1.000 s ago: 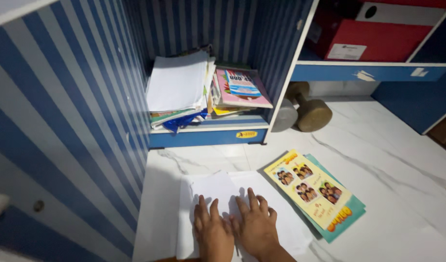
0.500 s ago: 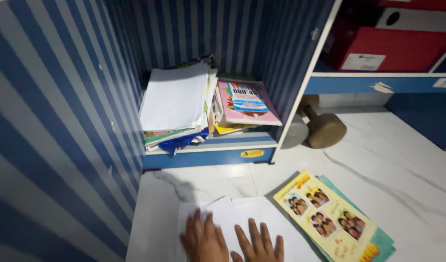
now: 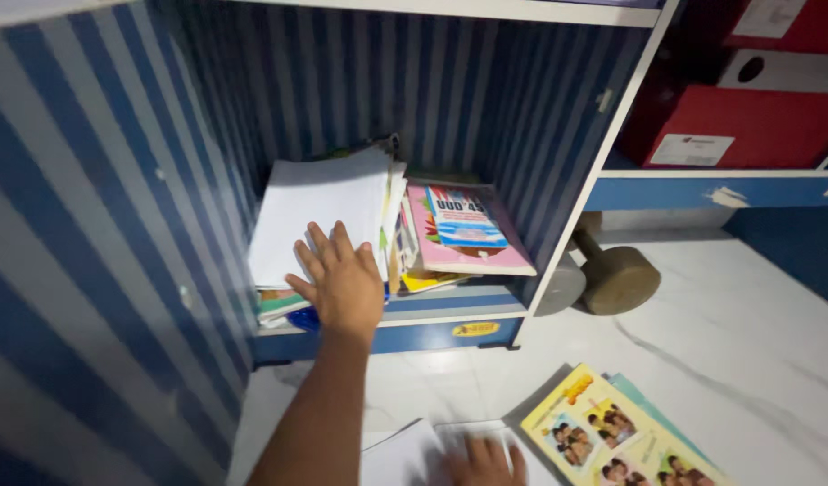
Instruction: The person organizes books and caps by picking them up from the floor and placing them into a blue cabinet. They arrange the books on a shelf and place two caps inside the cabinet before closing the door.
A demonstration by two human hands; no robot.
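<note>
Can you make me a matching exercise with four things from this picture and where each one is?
Things:
1. white paper stack
2. pink book
3. dumbbell
4. yellow booklet

Places:
A. on the marble floor beside the cupboard, under the red boxes
B. lying flat on the floor at lower right
C. under the left hand in the cupboard
D. right side of the cupboard shelf

Pairs: 1-C, 2-D, 3-A, 4-B

A thick stack of white papers lies flat, slightly fanned, in the striped cupboard's bottom compartment, while loose white sheets lie spread on the marble floor below.
</note>
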